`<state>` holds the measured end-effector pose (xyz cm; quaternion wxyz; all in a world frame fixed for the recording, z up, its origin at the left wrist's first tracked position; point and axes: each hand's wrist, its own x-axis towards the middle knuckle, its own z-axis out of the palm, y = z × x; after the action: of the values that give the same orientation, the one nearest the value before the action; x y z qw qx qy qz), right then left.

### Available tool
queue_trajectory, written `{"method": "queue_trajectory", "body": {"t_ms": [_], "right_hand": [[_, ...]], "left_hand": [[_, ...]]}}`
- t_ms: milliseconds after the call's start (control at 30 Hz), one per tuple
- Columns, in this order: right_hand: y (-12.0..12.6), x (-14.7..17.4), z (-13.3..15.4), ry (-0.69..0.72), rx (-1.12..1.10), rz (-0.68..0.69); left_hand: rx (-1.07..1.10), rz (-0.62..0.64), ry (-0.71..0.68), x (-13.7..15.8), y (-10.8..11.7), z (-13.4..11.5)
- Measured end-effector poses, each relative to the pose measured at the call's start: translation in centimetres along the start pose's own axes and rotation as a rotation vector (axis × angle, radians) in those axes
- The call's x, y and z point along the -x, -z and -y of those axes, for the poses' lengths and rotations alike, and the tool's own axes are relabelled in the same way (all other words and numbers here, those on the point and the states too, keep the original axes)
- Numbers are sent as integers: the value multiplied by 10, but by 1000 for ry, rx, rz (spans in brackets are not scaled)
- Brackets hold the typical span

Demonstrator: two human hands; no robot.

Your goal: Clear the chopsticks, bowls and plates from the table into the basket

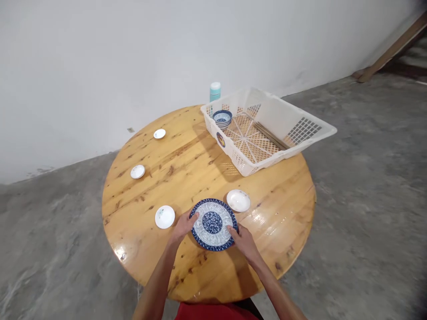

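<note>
Between my two hands is a blue-and-white patterned plate, near the front of the round wooden table. My left hand grips its left rim, thumb on top. On the right rim, my right hand is closed the same way; the fingers of both hands are hidden underneath. A small white saucer lies just left of my left hand. Beyond the plate's upper right edge sits a white dish. Whether the plate touches the tabletop, I cannot tell.
A white plastic basket at the back right holds blue-patterned bowls and a bundle of chopsticks. Behind it stands a light-blue bottle. Two more small white dishes, a nearer one and a farther one, lie along the left.
</note>
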<state>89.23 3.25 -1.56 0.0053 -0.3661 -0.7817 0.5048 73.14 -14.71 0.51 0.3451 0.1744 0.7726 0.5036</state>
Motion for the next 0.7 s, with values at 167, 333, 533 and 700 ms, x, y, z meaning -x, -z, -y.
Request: {"method": "queue_trajectory", "body": {"t_ms": [167,333,533,700], "right_hand": [[1,10,-4,41,-105,44],[18,38,-1,113,-26,-7],[46,63,0,187,-34,83],[65,80,-5,194,-42,60]], "left_hand": [[73,-54,10,14,-4,-7],[150,-104,33,53,-16,-16],[202,-214,32,99,-42,-30],[92,-199,-17,122,-56,-49]]}}
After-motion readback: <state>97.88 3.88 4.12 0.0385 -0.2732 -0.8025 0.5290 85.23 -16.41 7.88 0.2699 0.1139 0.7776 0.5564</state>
